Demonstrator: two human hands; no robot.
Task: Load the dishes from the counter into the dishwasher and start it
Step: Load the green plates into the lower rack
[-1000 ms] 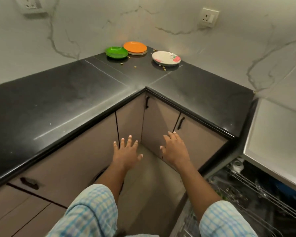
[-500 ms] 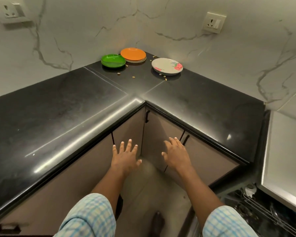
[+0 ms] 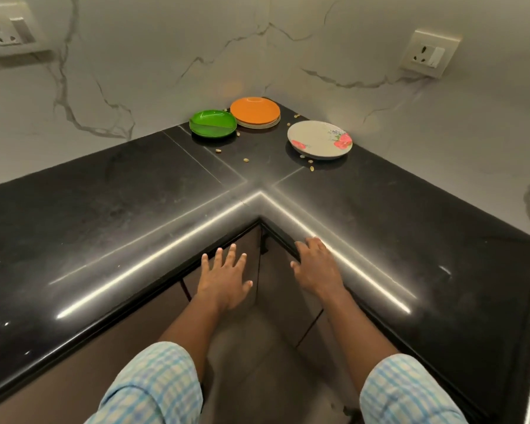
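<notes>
Nearest the person, at six o'clock, the left hand [image 3: 224,280] hovers with fingers spread and empty in front of the cabinets, while the right hand [image 3: 314,267], loosely open and holding nothing, sits at the inner edge of the black counter [image 3: 120,224]. Far back at twelve o'clock, in the corner, lie the green plate [image 3: 212,123], the orange plate [image 3: 254,111] atop a small stack, and at one o'clock the floral plate [image 3: 318,139], with scattered seeds [image 3: 246,160] around them. Nothing appears loaded yet; every plate awaits pickup, and the dishwasher is out of view.
</notes>
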